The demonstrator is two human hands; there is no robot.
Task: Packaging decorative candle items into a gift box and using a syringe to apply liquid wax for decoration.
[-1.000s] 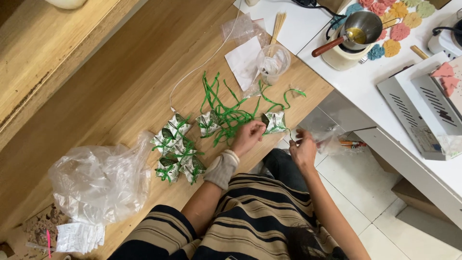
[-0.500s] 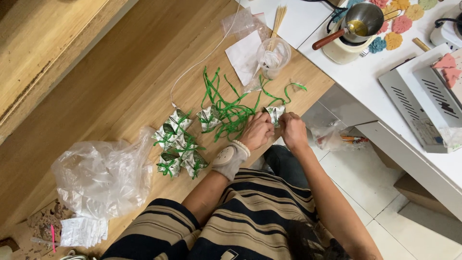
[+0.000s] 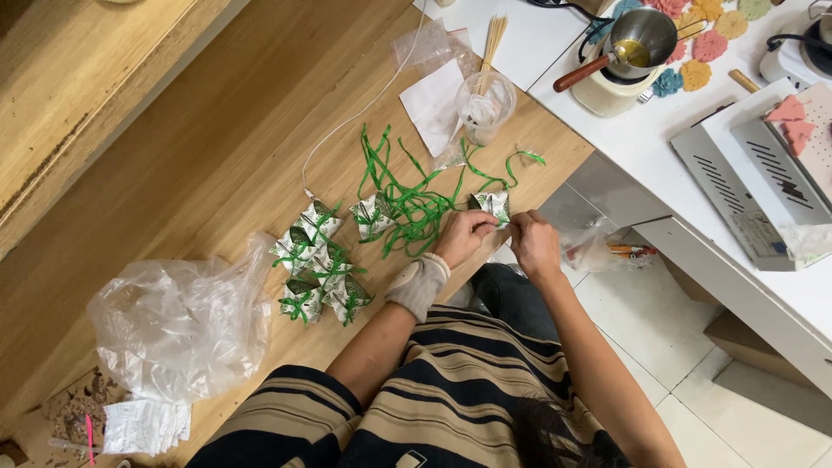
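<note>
- Left hand (image 3: pixel 465 236), wrist wrapped in a pale band, fingers pinched on a small green-and-white wrapped parcel (image 3: pixel 494 204) at the wooden table's (image 3: pixel 217 147) near edge.
- Right hand (image 3: pixel 533 245) just at three o'clock of the left, fingertips closed on the same parcel's side, seemingly on a green ribbon end; exact grip partly hidden.
- Parcel kept between both hands, probably to steady it while tying.
- Loose green ribbon strips (image 3: pixel 414 201) spread at nine o'clock of the parcel, within easy reach.
- Heap of finished-looking parcels (image 3: pixel 317 264) farther toward eight o'clock, set apart from the loose ribbon.
- Crumpled clear plastic bag (image 3: pixel 182 316) beyond the heap, at eight o'clock.
- Clear cup with sticks (image 3: pixel 485 100) at twelve o'clock, standing upright.
</note>
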